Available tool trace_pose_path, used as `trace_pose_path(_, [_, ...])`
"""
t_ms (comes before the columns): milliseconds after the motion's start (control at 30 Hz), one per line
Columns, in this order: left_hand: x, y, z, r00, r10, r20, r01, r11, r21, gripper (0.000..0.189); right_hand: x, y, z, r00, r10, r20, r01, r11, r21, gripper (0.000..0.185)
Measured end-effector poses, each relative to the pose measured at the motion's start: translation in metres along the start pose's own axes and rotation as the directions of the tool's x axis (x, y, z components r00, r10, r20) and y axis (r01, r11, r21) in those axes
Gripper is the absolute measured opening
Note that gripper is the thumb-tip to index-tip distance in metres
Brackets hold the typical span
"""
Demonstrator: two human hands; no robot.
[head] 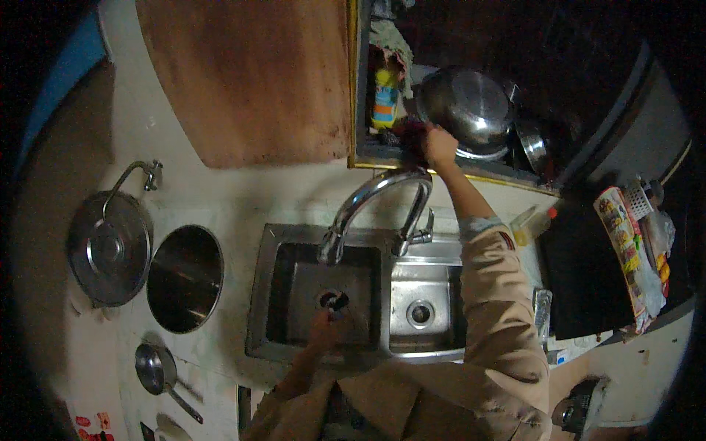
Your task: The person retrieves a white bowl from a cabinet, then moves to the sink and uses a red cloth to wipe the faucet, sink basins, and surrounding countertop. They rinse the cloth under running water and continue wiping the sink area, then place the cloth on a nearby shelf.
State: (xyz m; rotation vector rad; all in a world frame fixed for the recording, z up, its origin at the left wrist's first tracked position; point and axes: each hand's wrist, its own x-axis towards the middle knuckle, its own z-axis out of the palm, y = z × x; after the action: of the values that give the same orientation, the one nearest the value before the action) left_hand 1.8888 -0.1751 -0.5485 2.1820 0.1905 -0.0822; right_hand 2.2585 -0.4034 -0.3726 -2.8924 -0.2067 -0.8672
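My right hand [440, 148] reaches up past the chrome faucet [380, 190] to the ledge behind the sink, its fingers at a dark reddish scrubber or cloth [411, 134]; whether they grip it is unclear. A yellow bottle [384, 99] with a blue and orange label stands just left of it, under a hanging rag [392, 41]. My left hand [326, 329] is low in the left basin of the steel double sink [257, 297], near the drain [334, 299]. A small dark and white thing shows at its fingertips, too dim to name.
An upturned steel bowl [466, 110] rests on the ledge beside a smaller pan [532, 146]. Left of the sink stand a large steel basin [110, 248], a deep steel pot [185, 278] and a saucepan [154, 369]. A colorful plastic packet [623, 248] lies at the right.
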Motion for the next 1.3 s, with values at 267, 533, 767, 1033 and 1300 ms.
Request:
trace_pose_path(267, [0.036, -0.068, 0.044, 0.989, -0.067, 0.135, 0.11, 0.935, -0.337, 0.039, 0.137, 0.051, -0.08, 0.904, 0.413, -0.113, -0.209, 0.655, 0.726, 0.032])
trace_pose_path(533, [0.03, -0.033, 0.046, 0.976, -0.099, 0.192, 0.131, 0.978, -0.161, 0.046, 0.265, -0.046, -0.12, 0.998, 0.066, 0.012, -0.036, 0.378, 0.925, 0.027])
trace_pose_path(767, [0.028, -0.037, 0.042, 0.982, -0.057, 0.181, 0.13, 0.897, -0.424, 0.031, 0.271, -0.097, -0.076, 0.959, -0.213, -0.188, 0.265, 0.91, 0.319, 0.025])
trace_pose_path(1033, [0.014, 0.032, 0.004, 0.99, 0.092, 0.107, -0.028, 0.872, -0.488, 0.034, 0.168, -0.068, -0.113, 0.834, 0.038, -0.551, 0.384, 0.677, 0.628, 0.03])
trace_pose_path(1300, [0.031, 0.095, -0.01, 0.94, 0.322, 0.11, -0.238, 0.853, -0.464, 0.019, -0.173, -0.021, -0.099, 0.834, -0.512, 0.206, -0.047, 0.306, 0.951, 0.033])
